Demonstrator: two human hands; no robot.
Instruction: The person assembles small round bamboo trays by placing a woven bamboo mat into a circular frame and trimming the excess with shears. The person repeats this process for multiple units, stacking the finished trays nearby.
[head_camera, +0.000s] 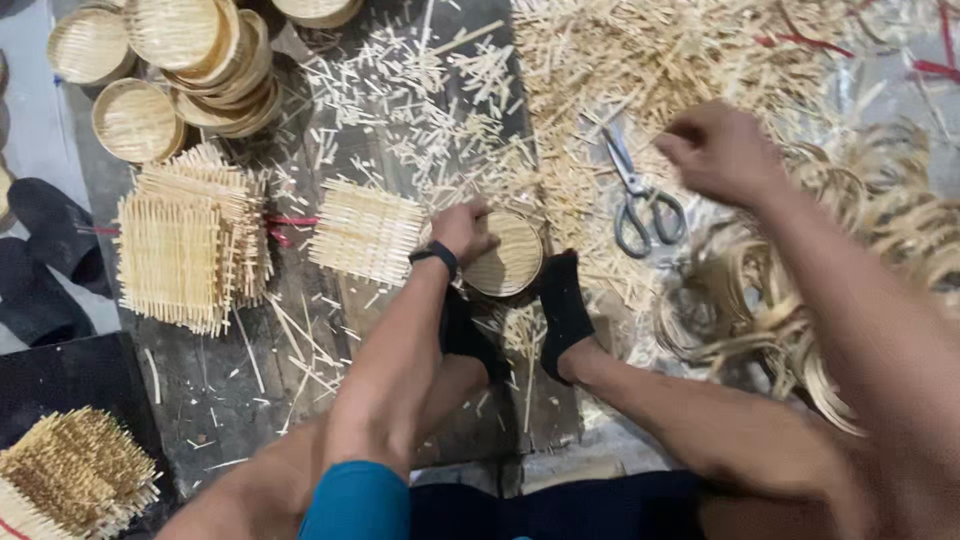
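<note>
Seated person's left hand (462, 228) presses a small round woven bamboo tray (508, 255) onto the dark wooden floor board (210, 390), between both black-socked feet (565, 310).
Left fingers curl on its rim; right hand (722, 150) hovers loosely closed, apparently empty, over the scattered pale bamboo offcuts (620, 50) near the grey-handled scissors (638, 205). Steady rim pressure would keep the tray flat.

The round woven tray (507, 256) under the left hand (462, 230) looked like pale, matt bamboo, as did the rough-edged square mat (366, 232) beside it. The scissors (637, 195) were shiny metal with dull grey handles. The dark board (220, 390) looked worn and scuffed.
</note>
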